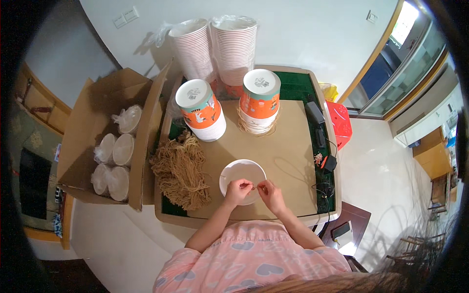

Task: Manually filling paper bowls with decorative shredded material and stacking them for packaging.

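Note:
A white paper bucket (229, 171) stands mouth up before me, with a short bit of strand at its left rim. Over the right part of its mouth, my left hand (238, 192) and my right hand (271, 195) are closed in pinches, fingertips almost meeting. A thin brown piece of twine (254, 188) shows between them; its full run is too small to follow. To the left lies a thick bundle of brown twine (181, 171). Behind the bucket stand two upside-down stacks of orange-and-white buckets (199, 110) (261, 100); loops of twine surround the right stack's base.
Tall wrapped bucket stacks (190, 49) (235, 46) stand at the back against the wall. An open cardboard box (78, 156) with wrapped stacks adjoins the table's left side. Black adapters and cables (320, 136) lie along the right edge. A red plastic stool (339, 124) is beyond it.

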`<state>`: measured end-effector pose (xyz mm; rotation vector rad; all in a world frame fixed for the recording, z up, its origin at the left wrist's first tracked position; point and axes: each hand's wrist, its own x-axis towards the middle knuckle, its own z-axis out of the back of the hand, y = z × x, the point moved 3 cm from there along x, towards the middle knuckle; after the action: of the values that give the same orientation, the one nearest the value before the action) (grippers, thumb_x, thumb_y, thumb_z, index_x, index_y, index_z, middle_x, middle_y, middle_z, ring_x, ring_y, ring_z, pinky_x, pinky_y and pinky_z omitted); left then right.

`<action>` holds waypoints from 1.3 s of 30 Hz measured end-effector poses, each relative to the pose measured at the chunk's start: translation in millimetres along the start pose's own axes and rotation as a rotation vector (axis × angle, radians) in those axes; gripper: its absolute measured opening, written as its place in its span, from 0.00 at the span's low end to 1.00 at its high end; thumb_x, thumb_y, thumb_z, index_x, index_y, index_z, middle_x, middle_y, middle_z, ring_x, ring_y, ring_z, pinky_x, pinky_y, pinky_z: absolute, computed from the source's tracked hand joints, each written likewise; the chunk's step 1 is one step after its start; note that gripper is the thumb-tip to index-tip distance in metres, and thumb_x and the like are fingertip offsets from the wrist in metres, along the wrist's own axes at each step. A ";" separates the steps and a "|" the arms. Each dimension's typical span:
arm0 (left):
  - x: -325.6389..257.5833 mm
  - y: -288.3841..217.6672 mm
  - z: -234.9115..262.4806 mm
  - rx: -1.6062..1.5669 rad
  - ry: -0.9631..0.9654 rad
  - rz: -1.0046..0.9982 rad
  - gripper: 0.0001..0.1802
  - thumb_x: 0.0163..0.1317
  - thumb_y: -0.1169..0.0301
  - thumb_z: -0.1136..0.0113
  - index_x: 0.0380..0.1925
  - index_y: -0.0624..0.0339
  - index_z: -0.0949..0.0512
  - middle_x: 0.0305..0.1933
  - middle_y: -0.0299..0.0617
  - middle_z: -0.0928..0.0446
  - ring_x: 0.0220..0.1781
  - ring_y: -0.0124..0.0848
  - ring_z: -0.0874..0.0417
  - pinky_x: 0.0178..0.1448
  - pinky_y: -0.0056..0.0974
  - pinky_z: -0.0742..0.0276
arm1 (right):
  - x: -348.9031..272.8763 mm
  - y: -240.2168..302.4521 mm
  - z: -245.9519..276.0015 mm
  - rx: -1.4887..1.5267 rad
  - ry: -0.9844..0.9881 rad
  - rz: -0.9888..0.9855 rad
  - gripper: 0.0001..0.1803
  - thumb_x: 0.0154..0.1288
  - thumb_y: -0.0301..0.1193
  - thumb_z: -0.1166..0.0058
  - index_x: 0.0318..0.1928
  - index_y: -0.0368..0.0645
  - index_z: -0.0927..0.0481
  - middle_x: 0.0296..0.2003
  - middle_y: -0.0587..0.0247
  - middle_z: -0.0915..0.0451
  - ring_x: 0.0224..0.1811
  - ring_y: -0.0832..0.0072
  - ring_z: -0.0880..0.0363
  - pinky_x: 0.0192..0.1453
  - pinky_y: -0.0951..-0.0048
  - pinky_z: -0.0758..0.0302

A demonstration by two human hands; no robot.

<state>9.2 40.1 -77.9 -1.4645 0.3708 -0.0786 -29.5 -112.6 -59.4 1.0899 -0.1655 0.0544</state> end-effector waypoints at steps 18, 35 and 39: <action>-0.6 -2.8 -1.2 0.035 -0.001 0.051 0.08 0.56 0.74 0.43 0.33 0.69 0.23 0.28 0.42 0.19 0.25 0.24 0.21 0.30 0.27 0.25 | -0.7 2.8 2.5 -0.133 -0.006 -0.008 0.05 0.55 0.29 0.44 0.34 0.44 0.24 0.29 0.61 0.22 0.24 0.67 0.21 0.27 0.68 0.26; -0.8 -3.6 -3.9 -0.024 0.040 0.035 0.08 0.59 0.72 0.45 0.33 0.67 0.22 0.27 0.38 0.20 0.22 0.20 0.24 0.23 0.26 0.30 | -0.5 8.3 3.0 -0.141 -0.031 0.062 0.05 0.56 0.28 0.45 0.34 0.42 0.23 0.29 0.59 0.22 0.21 0.70 0.24 0.24 0.72 0.28; -1.1 0.1 -5.3 -0.061 0.032 0.062 0.09 0.59 0.71 0.46 0.32 0.67 0.23 0.27 0.38 0.20 0.22 0.20 0.24 0.22 0.26 0.31 | 0.3 15.0 4.9 -0.104 0.007 0.002 0.05 0.56 0.28 0.45 0.34 0.43 0.22 0.28 0.58 0.22 0.23 0.67 0.23 0.26 0.69 0.27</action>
<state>6.6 35.4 -78.1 -1.5124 0.4480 -0.0412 -31.6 -110.0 -44.0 0.9859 -0.1613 0.0511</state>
